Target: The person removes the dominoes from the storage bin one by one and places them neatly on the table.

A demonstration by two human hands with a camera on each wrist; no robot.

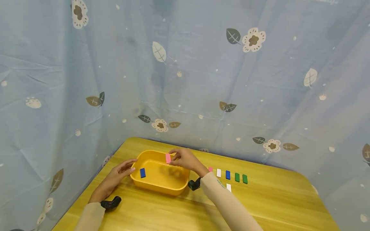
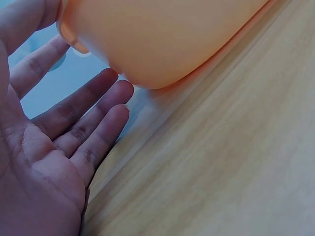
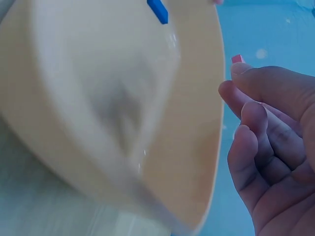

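A yellow plastic tub point(image 1: 162, 189) stands on the table. Inside it, towards the left, lies one blue rectangular block point(image 1: 143, 173). My left hand point(image 1: 117, 176) is at the tub's left end, fingers fairly straight, with thumb and index finger touching the rim. In the left wrist view the other fingers lie extended close to the tub's outer wall. Between thumb and fingertips my right hand point(image 1: 185, 159) pinches a pink rectangular block point(image 1: 168, 158) over the far side of the tub. Only one end of that block shows in the right wrist view.
Right of the tub, a row on the wooden table point(image 1: 277, 199) has a pink block point(image 1: 210, 169), white block point(image 1: 218, 173), blue block point(image 1: 228, 175) and two green blocks point(image 1: 237, 177). Another white block point(image 1: 229, 187) lies nearer, partly behind the right sleeve. A patterned curtain point(image 1: 196, 80) hangs behind.
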